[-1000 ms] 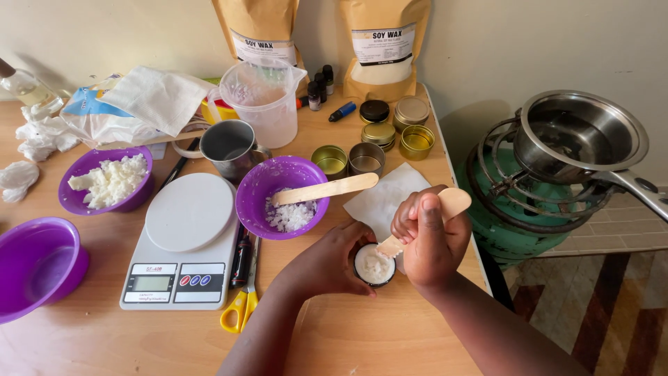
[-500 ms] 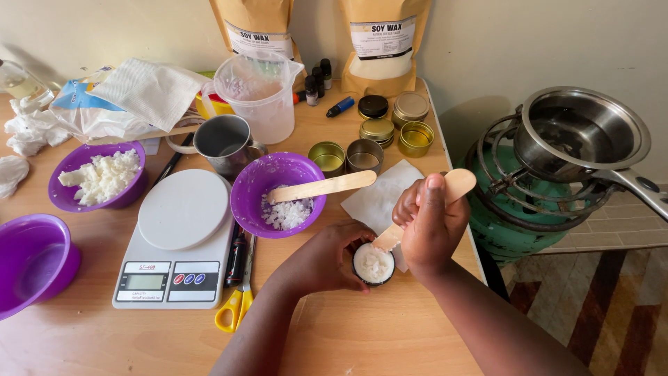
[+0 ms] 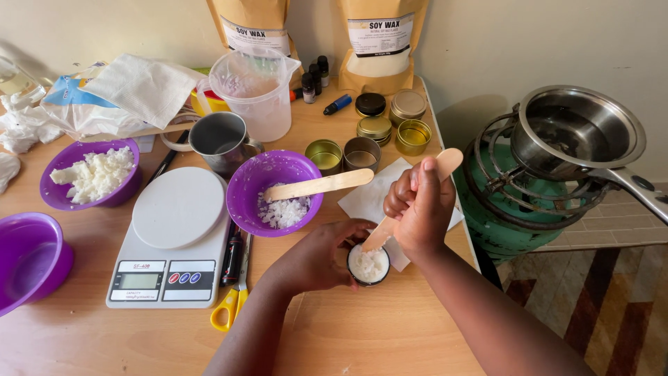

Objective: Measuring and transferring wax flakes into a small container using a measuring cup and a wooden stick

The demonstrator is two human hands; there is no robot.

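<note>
My left hand (image 3: 320,254) wraps around a small black tin (image 3: 368,265) filled with white wax flakes, holding it on the wooden table (image 3: 376,334). My right hand (image 3: 417,209) grips a wooden stick (image 3: 443,163) at a slant, its lower end resting at the tin's rim above the wax. Just behind my hands, a purple bowl (image 3: 247,191) holds more white flakes, with a second wooden stick (image 3: 320,186) lying across it.
A white kitchen scale (image 3: 177,233), yellow-handled scissors (image 3: 233,306), two more purple bowls (image 3: 83,174) (image 3: 28,257), a metal cup (image 3: 219,139), a plastic jug (image 3: 257,90), several small tins (image 3: 362,153), little bottles and two brown bags stand on the table. A pan (image 3: 577,129) sits on a green burner at right.
My right hand has lifted slightly and tilted the stick more upright, its lower end now at the tin's rim. The left hand still holds the tin.
</note>
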